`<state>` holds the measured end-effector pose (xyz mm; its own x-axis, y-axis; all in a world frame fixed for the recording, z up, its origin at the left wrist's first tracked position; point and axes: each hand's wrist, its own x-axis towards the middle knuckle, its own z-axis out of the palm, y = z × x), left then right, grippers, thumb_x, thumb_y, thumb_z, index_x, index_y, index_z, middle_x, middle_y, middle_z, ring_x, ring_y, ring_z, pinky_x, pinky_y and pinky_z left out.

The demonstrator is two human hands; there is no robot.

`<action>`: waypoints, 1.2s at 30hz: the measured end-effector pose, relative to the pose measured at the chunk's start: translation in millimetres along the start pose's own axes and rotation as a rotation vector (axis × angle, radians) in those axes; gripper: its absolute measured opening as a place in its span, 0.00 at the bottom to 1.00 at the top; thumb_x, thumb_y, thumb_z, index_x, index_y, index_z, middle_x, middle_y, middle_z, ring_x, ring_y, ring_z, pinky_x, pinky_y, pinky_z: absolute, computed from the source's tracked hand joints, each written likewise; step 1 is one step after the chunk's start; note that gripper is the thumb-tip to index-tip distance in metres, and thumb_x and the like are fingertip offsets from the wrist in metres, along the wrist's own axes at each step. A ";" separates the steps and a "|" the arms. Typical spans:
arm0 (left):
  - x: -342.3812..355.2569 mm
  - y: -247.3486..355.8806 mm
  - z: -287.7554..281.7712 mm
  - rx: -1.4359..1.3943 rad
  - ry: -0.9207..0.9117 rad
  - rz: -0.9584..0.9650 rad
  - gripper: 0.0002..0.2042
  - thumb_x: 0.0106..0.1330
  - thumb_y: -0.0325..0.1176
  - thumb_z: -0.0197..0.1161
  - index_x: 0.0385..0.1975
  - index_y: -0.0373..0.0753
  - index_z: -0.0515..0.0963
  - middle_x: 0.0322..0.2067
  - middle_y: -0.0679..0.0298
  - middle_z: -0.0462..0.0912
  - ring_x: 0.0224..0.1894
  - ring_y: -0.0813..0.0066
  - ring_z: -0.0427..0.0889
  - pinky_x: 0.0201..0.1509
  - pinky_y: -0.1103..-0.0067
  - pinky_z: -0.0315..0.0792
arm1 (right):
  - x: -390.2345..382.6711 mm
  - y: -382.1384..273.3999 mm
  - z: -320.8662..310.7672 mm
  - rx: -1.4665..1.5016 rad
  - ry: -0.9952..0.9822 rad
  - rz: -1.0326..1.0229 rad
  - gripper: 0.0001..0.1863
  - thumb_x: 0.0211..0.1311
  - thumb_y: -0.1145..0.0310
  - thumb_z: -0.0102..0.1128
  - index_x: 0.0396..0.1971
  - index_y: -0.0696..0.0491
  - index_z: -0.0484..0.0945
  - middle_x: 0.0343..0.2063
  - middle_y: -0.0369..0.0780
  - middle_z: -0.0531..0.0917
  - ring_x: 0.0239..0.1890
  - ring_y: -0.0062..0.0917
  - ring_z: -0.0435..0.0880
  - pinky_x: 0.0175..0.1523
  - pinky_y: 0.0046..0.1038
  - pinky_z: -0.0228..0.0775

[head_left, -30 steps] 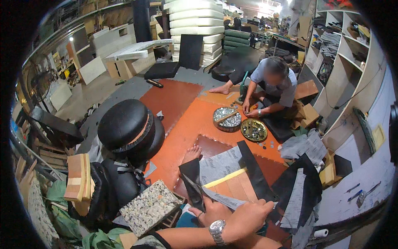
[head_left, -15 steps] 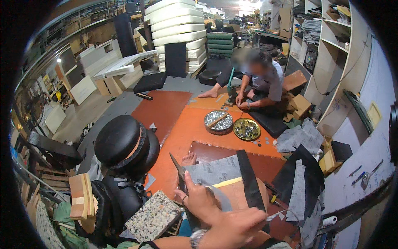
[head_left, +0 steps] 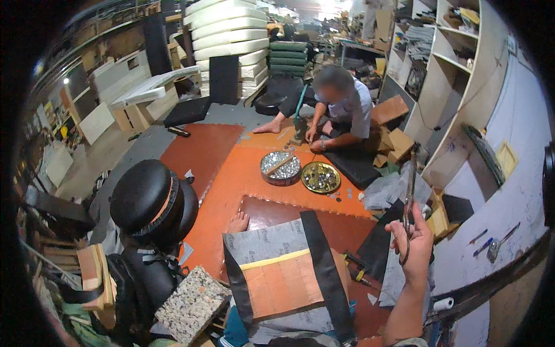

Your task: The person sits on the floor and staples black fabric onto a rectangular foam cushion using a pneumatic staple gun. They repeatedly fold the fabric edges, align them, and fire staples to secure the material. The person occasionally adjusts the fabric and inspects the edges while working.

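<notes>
My right hand (head_left: 415, 247) is raised at the right, closed on dark metal scissors (head_left: 409, 217) pointing upward. My left hand is out of view. A layered piece (head_left: 283, 286) lies across my lap below: grey printed interlining, a yellow strip and pale orange padded panels between black side strips. A yellow-and-black tool (head_left: 358, 272) lies just right of it. My bare foot (head_left: 238, 221) shows beyond its top left corner.
A seated co-worker (head_left: 352, 110) bends over a green press (head_left: 299, 130) beside tins of metal pieces (head_left: 280, 169) and discs (head_left: 321, 177). Black cushions (head_left: 139, 196) and speckled foam (head_left: 191, 303) are at left; shelving (head_left: 439, 58) and a white board (head_left: 497, 231) at right.
My right hand has swung from the piece's left side up to the right with the scissors. My left hand has left the view. The view has shifted, and the piece now lies flatter.
</notes>
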<state>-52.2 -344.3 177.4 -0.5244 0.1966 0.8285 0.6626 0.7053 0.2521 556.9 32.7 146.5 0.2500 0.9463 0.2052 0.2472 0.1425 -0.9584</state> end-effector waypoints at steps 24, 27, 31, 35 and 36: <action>-59.7 376.0 67.0 -1.042 -0.857 0.455 0.12 0.77 0.36 0.58 0.49 0.33 0.79 0.44 0.57 0.83 0.45 0.69 0.82 0.49 0.74 0.76 | 2.1 44.1 85.2 0.038 -0.428 -0.121 0.41 0.62 0.70 0.75 0.76 0.50 0.70 0.47 0.41 0.88 0.43 0.25 0.85 0.50 0.31 0.80; -42.4 384.0 48.9 -1.099 -0.789 0.483 0.12 0.77 0.37 0.58 0.49 0.33 0.79 0.44 0.57 0.83 0.45 0.69 0.82 0.49 0.74 0.76 | -3.9 38.3 86.2 0.001 -0.442 -0.140 0.42 0.62 0.68 0.76 0.76 0.50 0.70 0.48 0.41 0.88 0.44 0.26 0.85 0.52 0.31 0.79; -50.6 392.4 28.5 -1.243 -0.720 0.591 0.13 0.77 0.37 0.58 0.49 0.33 0.79 0.44 0.57 0.83 0.45 0.69 0.82 0.49 0.74 0.77 | 1.3 24.0 71.0 -0.007 -0.359 -0.208 0.42 0.61 0.66 0.77 0.76 0.50 0.70 0.51 0.42 0.87 0.47 0.27 0.85 0.54 0.32 0.79; -55.1 398.5 13.4 -1.333 -0.732 0.586 0.13 0.78 0.37 0.58 0.49 0.33 0.79 0.44 0.57 0.83 0.45 0.69 0.82 0.49 0.74 0.77 | -6.4 22.0 54.6 -0.062 -0.323 -0.185 0.43 0.60 0.64 0.77 0.76 0.49 0.70 0.53 0.43 0.87 0.49 0.29 0.85 0.56 0.33 0.79; -55.3 402.1 13.6 -1.330 -0.751 0.582 0.13 0.78 0.37 0.58 0.49 0.33 0.79 0.44 0.57 0.83 0.45 0.69 0.82 0.48 0.74 0.77 | -9.1 27.4 56.2 -0.072 -0.337 -0.156 0.43 0.60 0.63 0.78 0.76 0.49 0.70 0.53 0.43 0.87 0.50 0.29 0.85 0.56 0.33 0.79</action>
<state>236.0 -62.2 226.2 0.0826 0.7595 0.6453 0.6117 -0.5498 0.5688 508.8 44.3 107.3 -0.1148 0.9589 0.2595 0.3262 0.2831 -0.9019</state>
